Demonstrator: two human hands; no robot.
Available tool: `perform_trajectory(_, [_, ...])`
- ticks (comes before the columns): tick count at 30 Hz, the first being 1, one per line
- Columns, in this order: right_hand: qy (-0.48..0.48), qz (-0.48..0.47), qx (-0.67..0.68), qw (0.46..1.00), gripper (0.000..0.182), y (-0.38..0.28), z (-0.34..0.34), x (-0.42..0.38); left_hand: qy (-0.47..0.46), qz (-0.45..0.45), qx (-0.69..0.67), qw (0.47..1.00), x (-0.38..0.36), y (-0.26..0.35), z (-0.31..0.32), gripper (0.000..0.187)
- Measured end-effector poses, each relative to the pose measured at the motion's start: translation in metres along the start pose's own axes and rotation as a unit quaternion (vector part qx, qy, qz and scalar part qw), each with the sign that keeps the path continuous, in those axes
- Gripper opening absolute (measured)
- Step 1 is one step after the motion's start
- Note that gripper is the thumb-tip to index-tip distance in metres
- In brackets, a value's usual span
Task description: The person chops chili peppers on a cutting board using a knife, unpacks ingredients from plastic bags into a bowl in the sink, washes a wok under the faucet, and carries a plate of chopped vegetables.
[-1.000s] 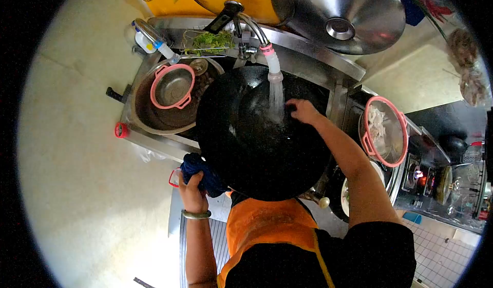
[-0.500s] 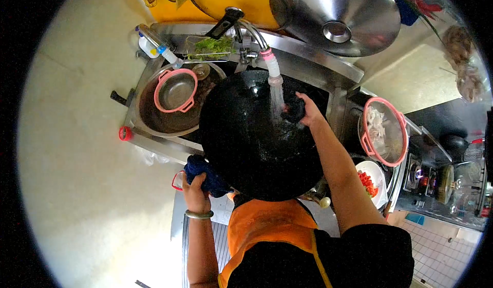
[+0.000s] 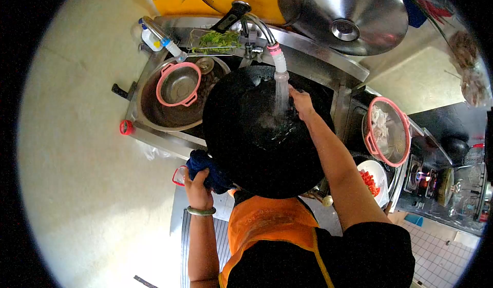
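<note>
A large black wok lies tilted over the sink, with water from the tap pouring into it. My left hand is closed around a dark blue cloth at the wok's near left edge; any handle beneath the cloth is hidden. Inside the wok, on its right side, my right hand is closed beside the stream. It holds a black scrubber, which barely stands out against the black metal now.
Left of the wok, a metal basin holds a pink-rimmed strainer. Greens sit in a wire rack behind. To the right are a pink-rimmed colander with pale food and a white plate with chopped red pieces.
My right hand has moved up and left within the wok, and the scrubber shows less clearly. My left hand keeps its grip on the cloth. The whole view has shifted slightly.
</note>
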State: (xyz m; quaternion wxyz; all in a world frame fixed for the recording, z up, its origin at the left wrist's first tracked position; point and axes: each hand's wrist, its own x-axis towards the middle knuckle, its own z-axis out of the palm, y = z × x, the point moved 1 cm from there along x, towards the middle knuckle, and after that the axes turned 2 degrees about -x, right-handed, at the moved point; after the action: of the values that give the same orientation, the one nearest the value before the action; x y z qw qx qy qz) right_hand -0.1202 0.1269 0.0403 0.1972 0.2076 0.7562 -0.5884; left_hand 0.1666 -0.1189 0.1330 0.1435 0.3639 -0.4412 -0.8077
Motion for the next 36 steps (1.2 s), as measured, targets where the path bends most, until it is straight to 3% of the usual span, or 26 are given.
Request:
perform_trajectory(4, [-0.013,-0.099,-0.116,0.988,0.043,0.014,-0.007,0.013,-0.017,-0.002,0.008,1.0,0.003,-0.003,-0.004,0.045])
perform_trajectory(8, [0.01,-0.044,-0.132,0.99,0.063,0.023,-0.006,0.027,0.001,-0.015,0.02,1.0,0.0,0.001,-0.002,0.044])
perform_trajectory(10, [-0.014,-0.019,-0.109,0.994,0.056,0.026,-0.007,0.03,0.003,-0.004,0.005,1.0,-0.004,0.005,0.008,0.045])
perform_trajectory(13, [0.04,-0.072,-0.117,0.99,0.044,0.031,0.0,0.026,0.009,0.003,0.0,1.0,-0.002,0.003,0.008,0.035])
perform_trajectory(14, [0.062,-0.071,-0.19,0.977,0.045,0.027,-0.002,0.024,0.021,0.012,0.003,1.0,-0.003,0.004,0.013,0.035])
perform_trajectory(16, [-0.019,-0.158,-0.395,0.905,0.053,-0.004,-0.02,-0.001,0.015,0.0,0.01,1.0,-0.002,0.003,0.008,0.034])
perform_trajectory(18, [-0.005,-0.13,-0.43,0.893,0.064,-0.019,-0.037,-0.006,0.008,0.005,0.007,1.0,-0.003,0.003,0.008,0.034])
perform_trajectory(23, [0.151,-0.144,-0.564,0.799,0.052,-0.048,-0.111,-0.024,0.002,-0.002,-0.006,1.0,0.001,-0.001,0.001,0.036])
perform_trajectory(25, [0.206,-0.053,-0.625,0.751,0.05,-0.024,-0.145,0.006,0.006,-0.007,-0.005,1.0,0.0,0.0,0.0,0.036])
perform_trajectory(27, [0.223,-0.031,-0.661,0.716,0.041,0.005,-0.156,0.019,0.012,-0.002,-0.008,1.0,0.0,0.001,0.005,0.037])
perform_trajectory(31, [0.201,-0.157,-0.71,0.656,0.025,-0.011,-0.13,0.02,0.013,0.001,0.009,1.0,0.0,0.0,0.004,0.039])
perform_trajectory(32, [0.2,-0.223,-0.661,0.688,0.021,-0.004,-0.124,0.041,0.011,-0.003,0.02,1.0,-0.001,0.002,0.004,0.039])
perform_trajectory(35, [0.129,-0.098,-0.676,0.719,0.02,0.004,-0.116,0.066,0.028,-0.011,0.029,0.999,-0.004,0.005,0.008,0.04])
perform_trajectory(36, [0.122,-0.118,-0.679,0.715,0.018,0.011,-0.118,0.078,0.038,-0.015,0.031,0.999,-0.005,0.005,0.008,0.04])
